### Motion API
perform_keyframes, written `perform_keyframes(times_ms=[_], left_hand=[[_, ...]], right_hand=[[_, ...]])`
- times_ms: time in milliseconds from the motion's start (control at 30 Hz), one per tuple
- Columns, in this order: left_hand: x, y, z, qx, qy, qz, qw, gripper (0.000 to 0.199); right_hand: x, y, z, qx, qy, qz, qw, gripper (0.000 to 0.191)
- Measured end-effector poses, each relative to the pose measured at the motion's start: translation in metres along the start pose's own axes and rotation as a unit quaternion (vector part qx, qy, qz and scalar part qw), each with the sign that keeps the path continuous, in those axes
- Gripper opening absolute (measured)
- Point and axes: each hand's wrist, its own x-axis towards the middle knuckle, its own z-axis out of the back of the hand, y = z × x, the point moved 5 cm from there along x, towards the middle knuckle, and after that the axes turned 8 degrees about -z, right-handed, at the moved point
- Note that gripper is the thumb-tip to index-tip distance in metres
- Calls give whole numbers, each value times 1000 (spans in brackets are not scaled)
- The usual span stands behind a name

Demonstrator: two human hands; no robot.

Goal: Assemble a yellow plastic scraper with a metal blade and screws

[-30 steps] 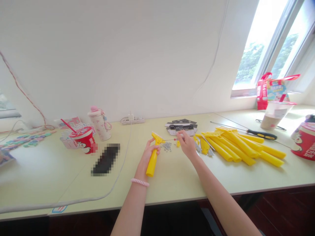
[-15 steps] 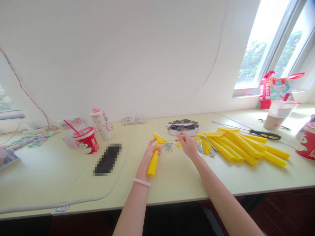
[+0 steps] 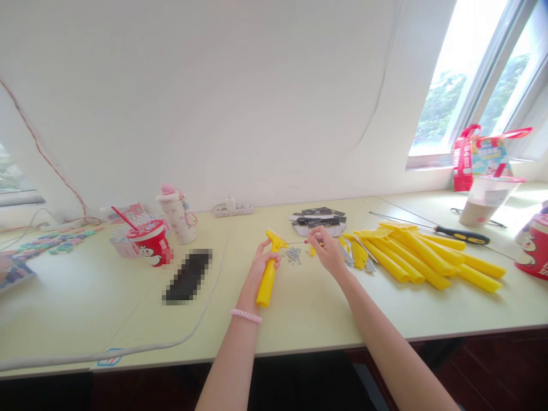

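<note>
My left hand [image 3: 260, 265] is closed round a yellow scraper handle [image 3: 266, 279], its tube end pointing down towards me and its wider head on top. My right hand [image 3: 324, 246] pinches a thin screwdriver [image 3: 309, 241] with a reddish handle, mostly covered by the fingers. The slim shaft points left at the scraper head; whether the tip touches a screw is too small to tell. A heap of small silver screws [image 3: 293, 255] lies on the table between my hands. Beside my right hand are yellow scraper heads [image 3: 359, 256] and grey metal blades [image 3: 346, 255].
Several yellow scraper handles [image 3: 411, 254] are piled to the right, with a long black-and-yellow screwdriver [image 3: 462, 234] behind them. Black blade packets [image 3: 321, 221] lie at the back. Leftward are a blurred-out dark object [image 3: 187, 277], a red cup [image 3: 150, 245], a bottle [image 3: 177, 217] and a white cable [image 3: 201, 322].
My right hand has shifted very slightly, with the fingers turned a little on the screwdriver. My left hand and the scraper handle stay in place.
</note>
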Motion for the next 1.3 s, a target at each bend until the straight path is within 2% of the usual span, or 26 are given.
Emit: perform_keyframes(times_ms=[267, 467, 600, 767, 1167, 1300], left_hand=[[0, -1, -2, -7, -18, -3, 1000, 51], [0, -2, -2, -33, -16, -3, 999, 54], [1, -1, -4, -35, -14, -6, 999, 64], [0, -3, -6, -36, -8, -11, 999, 66], [-5, -7, -8, -34, -9, -16, 999, 59], [0, -6, -5, -37, -32, -24, 999, 61]], right_hand=[[2, -4, -1, -48, 4, -17, 999, 28], [2, -3, -4, -9, 24, -11, 1000, 19], [1, -1, 0, 8, 3, 4, 1000, 16], [2, -3, 1, 3, 2, -15, 1000, 21], [3, -6, 1, 17, -7, -33, 999, 29], [4, -9, 7, 33, -42, -31, 998, 35]])
